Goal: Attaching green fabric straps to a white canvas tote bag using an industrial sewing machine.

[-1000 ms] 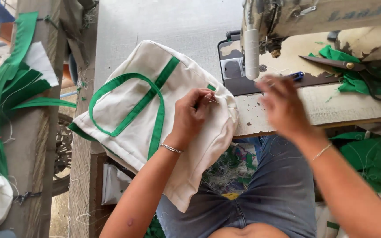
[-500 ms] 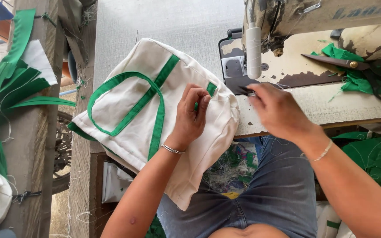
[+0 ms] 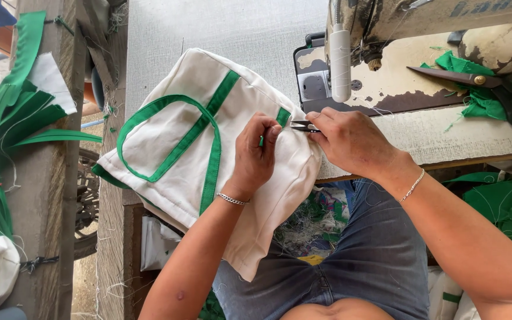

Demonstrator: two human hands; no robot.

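A cream cloth bag [image 3: 173,148] with green straps lies over the table's front edge and hangs toward my lap. My left hand [image 3: 256,154] pinches the bag's fabric near a short green strap end [image 3: 282,115]. My right hand [image 3: 351,139] grips small black thread snips [image 3: 303,125], their tips pointing left at the pinched spot. The two hands almost touch.
A worn sewing machine [image 3: 374,35] stands just behind my hands. Large black scissors [image 3: 481,80] and green fabric scraps [image 3: 475,101] lie on its bed at the right. Green strips [image 3: 7,118] hang over a wooden post at the left. More green cloth [image 3: 505,207] sits under the table.
My right hand came left from the machine bed with the snips and now meets my left hand at the bag. The left hand kept its pinch on the fabric.
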